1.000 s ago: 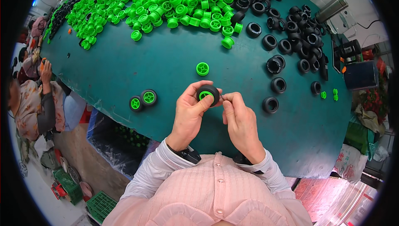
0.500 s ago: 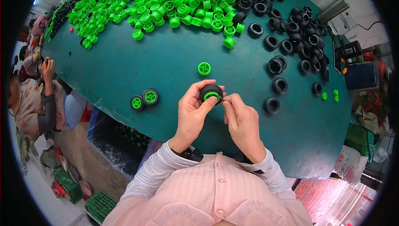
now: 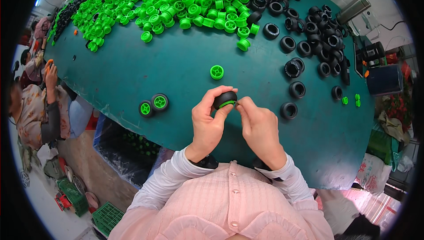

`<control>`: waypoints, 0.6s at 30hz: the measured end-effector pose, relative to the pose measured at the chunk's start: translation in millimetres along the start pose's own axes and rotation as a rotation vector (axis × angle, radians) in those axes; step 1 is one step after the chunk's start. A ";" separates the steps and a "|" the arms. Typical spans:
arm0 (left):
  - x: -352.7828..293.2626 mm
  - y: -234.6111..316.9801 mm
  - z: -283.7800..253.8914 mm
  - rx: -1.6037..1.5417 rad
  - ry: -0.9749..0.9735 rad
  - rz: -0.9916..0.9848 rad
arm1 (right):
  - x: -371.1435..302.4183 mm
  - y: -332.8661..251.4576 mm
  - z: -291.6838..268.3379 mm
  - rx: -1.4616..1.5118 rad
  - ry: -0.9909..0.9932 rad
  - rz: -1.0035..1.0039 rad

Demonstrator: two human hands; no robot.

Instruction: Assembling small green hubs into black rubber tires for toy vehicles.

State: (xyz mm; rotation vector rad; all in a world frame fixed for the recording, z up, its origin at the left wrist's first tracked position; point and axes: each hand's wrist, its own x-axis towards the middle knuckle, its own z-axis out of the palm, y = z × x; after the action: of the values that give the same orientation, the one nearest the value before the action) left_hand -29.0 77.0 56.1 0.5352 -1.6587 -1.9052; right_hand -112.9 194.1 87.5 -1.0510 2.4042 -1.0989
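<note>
My left hand (image 3: 208,120) grips a small toy wheel (image 3: 225,99), a black rubber tyre around a green plastic hub, held just above the dark green table (image 3: 176,72). My right hand (image 3: 258,127) pinches the wheel's right edge with thumb and fingertips. Two finished wheels (image 3: 153,105) with green hubs lie side by side on the table to the left of my hands. A single loose green hub (image 3: 217,71) sits just beyond the held wheel.
A big heap of green hubs (image 3: 176,1) covers the far side of the table. Loose black tyres (image 3: 309,41) are scattered at the far right, one (image 3: 289,110) close to my right hand. Other people (image 3: 35,103) sit at left; crates stand on the floor.
The held wheel has been turned in my fingers: its green face showed before, now mostly the black tread with a green rim. Both hands stay in place.
</note>
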 end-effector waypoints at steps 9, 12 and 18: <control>3.8 0.7 1.1 0.295 0.025 0.111 | 4.5 -3.0 5.8 0.027 0.070 -0.023; 3.7 -1.0 1.1 0.384 0.001 0.156 | 5.7 4.0 10.1 -0.274 0.120 -0.201; 4.8 5.8 -3.0 0.259 -0.019 -0.029 | 4.3 3.9 5.6 -0.112 0.066 -0.094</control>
State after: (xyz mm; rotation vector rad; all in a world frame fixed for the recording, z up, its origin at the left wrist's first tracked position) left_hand -30.0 71.1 61.6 0.6469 -1.9332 -1.7294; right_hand -114.8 189.6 81.1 -1.1935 2.5171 -1.0547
